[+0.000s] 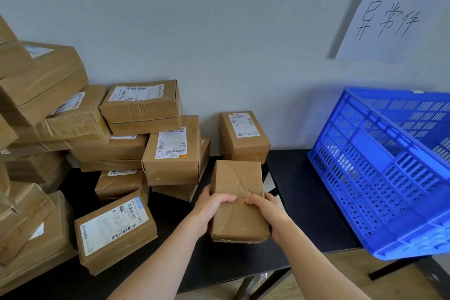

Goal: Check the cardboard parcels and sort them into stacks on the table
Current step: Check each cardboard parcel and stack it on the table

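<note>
Left grip [210, 204], right grip [269, 212] clamping parcel [237, 178] sides, holding blank face up, likely for checking; crate [379, 178] sitting at 3 o'clock.

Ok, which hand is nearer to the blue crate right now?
Right. The right hand grips the right edge of the held parcel, the side facing the blue crate. The left hand grips its left edge, farther from the crate.

Bare left hand [208, 212] and right hand [269, 214], smooth forearms [165, 256] bare to the frame's edge.
</note>
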`<state>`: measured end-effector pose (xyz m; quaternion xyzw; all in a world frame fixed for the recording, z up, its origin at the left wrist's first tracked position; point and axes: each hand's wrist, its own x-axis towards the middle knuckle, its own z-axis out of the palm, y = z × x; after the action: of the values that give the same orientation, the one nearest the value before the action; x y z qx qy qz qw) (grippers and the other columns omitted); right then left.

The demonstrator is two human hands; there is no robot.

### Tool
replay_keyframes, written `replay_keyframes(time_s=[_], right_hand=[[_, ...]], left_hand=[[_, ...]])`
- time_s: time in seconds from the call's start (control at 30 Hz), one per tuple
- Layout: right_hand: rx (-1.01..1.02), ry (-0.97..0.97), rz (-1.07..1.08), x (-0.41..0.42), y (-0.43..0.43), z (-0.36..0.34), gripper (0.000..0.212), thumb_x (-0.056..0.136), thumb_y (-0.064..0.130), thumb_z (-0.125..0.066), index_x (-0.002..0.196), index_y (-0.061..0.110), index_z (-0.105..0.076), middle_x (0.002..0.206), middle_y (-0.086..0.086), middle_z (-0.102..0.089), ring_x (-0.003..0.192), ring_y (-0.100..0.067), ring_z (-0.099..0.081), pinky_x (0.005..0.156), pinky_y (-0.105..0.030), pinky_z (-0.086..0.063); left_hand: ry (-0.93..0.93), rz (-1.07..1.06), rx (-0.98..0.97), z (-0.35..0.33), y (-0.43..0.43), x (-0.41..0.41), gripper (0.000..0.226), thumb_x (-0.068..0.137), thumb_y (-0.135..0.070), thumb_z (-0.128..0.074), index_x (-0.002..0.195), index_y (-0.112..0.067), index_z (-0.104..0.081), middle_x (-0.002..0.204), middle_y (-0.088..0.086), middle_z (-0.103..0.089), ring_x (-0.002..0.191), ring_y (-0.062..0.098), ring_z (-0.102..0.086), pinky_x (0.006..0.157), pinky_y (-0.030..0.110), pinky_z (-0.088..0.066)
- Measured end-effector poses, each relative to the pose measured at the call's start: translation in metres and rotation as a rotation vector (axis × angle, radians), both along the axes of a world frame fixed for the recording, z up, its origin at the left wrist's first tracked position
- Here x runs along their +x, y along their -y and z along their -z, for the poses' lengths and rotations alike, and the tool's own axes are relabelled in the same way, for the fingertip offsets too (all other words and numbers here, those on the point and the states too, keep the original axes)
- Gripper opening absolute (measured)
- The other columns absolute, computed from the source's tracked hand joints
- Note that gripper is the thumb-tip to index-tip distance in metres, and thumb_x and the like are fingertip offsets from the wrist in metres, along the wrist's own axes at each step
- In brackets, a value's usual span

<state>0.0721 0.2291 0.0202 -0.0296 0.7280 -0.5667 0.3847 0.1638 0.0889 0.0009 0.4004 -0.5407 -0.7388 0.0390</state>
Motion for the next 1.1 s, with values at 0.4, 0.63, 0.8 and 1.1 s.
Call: replay_keyframes(time_s=[0.4, 0.63, 0.8, 1.1], right_hand=[[-0.004, -0.049, 0.033, -0.0012, 0.0034, -0.0042, 0.055, 0.078, 0.020, -0.072, 0.128, 0.018, -0.050, 0.109, -0.006, -0.061, 0.096, -0.024, -0.061, 0.075, -0.036, -0.053], [0.023, -0.076, 0.060, -0.0001, 0.0051, -0.0028, 0.063, 0.077, 0.022, -0.073, 0.134, 0.019, -0.047, 0.115, -0.007, -0.059, 0.101, -0.026, -0.059, 0.087, -0.042, -0.052], [0.018, -0.051, 0.039, 0.0013, 0.0046, -0.0067, 0.061, 0.078, 0.024, -0.072, 0.133, 0.020, -0.048, 0.113, -0.006, -0.059, 0.099, -0.025, -0.059, 0.082, -0.039, -0.053], [0.028, -0.033, 0.032, 0.0040, 0.0027, -0.0055, 0.062, 0.080, 0.029, -0.070, 0.136, 0.021, -0.044, 0.119, -0.007, -0.057, 0.105, -0.026, -0.057, 0.092, -0.043, -0.050]], left_hand=[[-0.019, 0.019, -0.021, -0.0033, 0.0035, -0.0024, 0.076, 0.073, -0.028, -0.078, 0.136, -0.026, -0.037, 0.105, -0.002, -0.055, 0.091, 0.017, -0.055, 0.061, 0.029, -0.042], [-0.030, -0.008, -0.043, -0.0027, 0.0034, -0.0023, 0.076, 0.072, -0.027, -0.079, 0.136, -0.025, -0.038, 0.104, -0.002, -0.056, 0.090, 0.017, -0.056, 0.060, 0.030, -0.042], [-0.010, -0.009, -0.033, -0.0034, 0.0025, -0.0014, 0.078, 0.073, -0.030, -0.080, 0.137, -0.026, -0.036, 0.106, -0.001, -0.054, 0.092, 0.018, -0.055, 0.063, 0.031, -0.043], [0.025, 0.005, -0.028, -0.0042, 0.0045, 0.0027, 0.086, 0.072, -0.047, -0.077, 0.141, -0.028, -0.030, 0.102, -0.007, -0.052, 0.089, 0.013, -0.053, 0.059, 0.027, -0.041]])
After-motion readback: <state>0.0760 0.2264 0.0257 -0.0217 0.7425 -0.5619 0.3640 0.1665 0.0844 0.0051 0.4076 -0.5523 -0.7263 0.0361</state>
